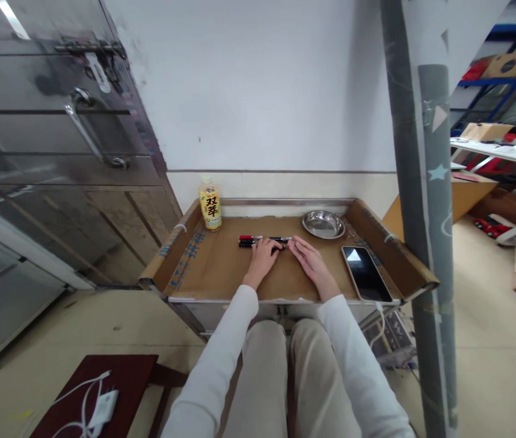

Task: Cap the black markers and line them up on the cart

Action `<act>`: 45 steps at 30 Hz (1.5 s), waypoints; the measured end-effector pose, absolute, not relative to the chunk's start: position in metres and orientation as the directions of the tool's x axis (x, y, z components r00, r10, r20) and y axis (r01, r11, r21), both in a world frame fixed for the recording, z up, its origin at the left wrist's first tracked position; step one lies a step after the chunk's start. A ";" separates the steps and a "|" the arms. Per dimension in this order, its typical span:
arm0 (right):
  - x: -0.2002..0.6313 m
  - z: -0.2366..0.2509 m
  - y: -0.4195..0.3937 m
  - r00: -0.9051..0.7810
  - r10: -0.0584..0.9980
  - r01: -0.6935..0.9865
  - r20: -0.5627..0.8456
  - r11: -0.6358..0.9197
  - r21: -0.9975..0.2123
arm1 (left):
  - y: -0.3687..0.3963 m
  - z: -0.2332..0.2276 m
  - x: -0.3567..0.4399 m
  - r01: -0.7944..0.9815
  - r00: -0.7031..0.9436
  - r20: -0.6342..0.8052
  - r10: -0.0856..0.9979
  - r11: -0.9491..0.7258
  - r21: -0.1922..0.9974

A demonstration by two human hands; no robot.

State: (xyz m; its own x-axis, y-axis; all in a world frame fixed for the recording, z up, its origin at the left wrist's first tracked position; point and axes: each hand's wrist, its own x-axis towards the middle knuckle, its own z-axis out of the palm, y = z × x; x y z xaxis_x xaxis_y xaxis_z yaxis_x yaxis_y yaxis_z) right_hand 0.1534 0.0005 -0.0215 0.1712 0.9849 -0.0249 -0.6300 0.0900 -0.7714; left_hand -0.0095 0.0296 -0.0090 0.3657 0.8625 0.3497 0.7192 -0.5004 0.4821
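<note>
Markers lie side by side, pointing left to right, on the brown cardboard surface (221, 261): a red marker (249, 237) at the back and black markers (246, 243) in front of it. My left hand (263, 257) curls over the near black marker, its thumb and forefinger at the barrel. At the markers' right ends is my right hand (309, 258), fingers stretched out and touching the tips. Both hands partly hide the markers, so their exact number is unclear.
A yellow drink bottle (210, 207) stands at the back left corner. At the back right sits a round metal dish (324, 224). A phone (366, 274) with a white cable lies right of my right hand. Raised cardboard sides (388, 249) border the surface; a grey wrapped pole (438, 243) rises beyond.
</note>
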 end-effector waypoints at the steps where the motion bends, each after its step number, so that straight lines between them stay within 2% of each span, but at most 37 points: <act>1: 0.152 -0.022 0.001 0.169 0.985 -0.634 -0.024 0.090 -0.768 | 0.030 -0.009 -0.009 0.738 0.378 0.355 0.855 -0.510 0.441; 6: 0.148 -0.023 0.007 0.189 0.982 -0.655 -0.022 0.110 -0.748 | 0.027 -0.005 -0.006 0.747 0.376 0.425 0.823 -0.541 0.387; 12: 0.140 -0.025 0.010 0.137 0.990 -0.617 -0.037 0.056 -0.785 | 0.020 -0.002 -0.005 0.602 0.524 0.492 0.695 -0.711 0.363; 21: 0.128 -0.026 0.009 0.139 0.990 -0.589 -0.011 0.074 -0.805 | 0.020 -0.003 -0.006 0.539 0.523 0.538 0.661 -0.746 0.391; 31: 0.113 -0.026 0.008 0.267 0.964 -0.640 -0.017 0.164 -0.751 | 0.024 -0.006 -0.010 0.582 0.491 0.512 0.705 -0.703 0.409; 37: 0.110 -0.024 0.006 0.267 0.964 -0.625 -0.016 0.161 -0.764 | 0.023 -0.003 -0.010 0.647 0.473 0.479 0.740 -0.660 0.380; 41: 0.113 -0.026 0.003 0.259 0.965 -0.517 0.050 0.182 -0.836 | 0.023 -0.004 -0.009 0.682 0.476 0.460 0.750 -0.645 0.345; 43: 0.118 -0.026 0.002 0.288 0.947 -0.380 0.140 0.247 -0.892 | 0.024 -0.005 -0.008 0.707 0.464 0.455 0.760 -0.627 0.327; 45: 0.124 -0.025 0.001 0.309 0.910 -0.173 0.277 0.340 -0.924 | 0.024 -0.006 -0.008 0.738 0.438 0.453 0.777 -0.598 0.312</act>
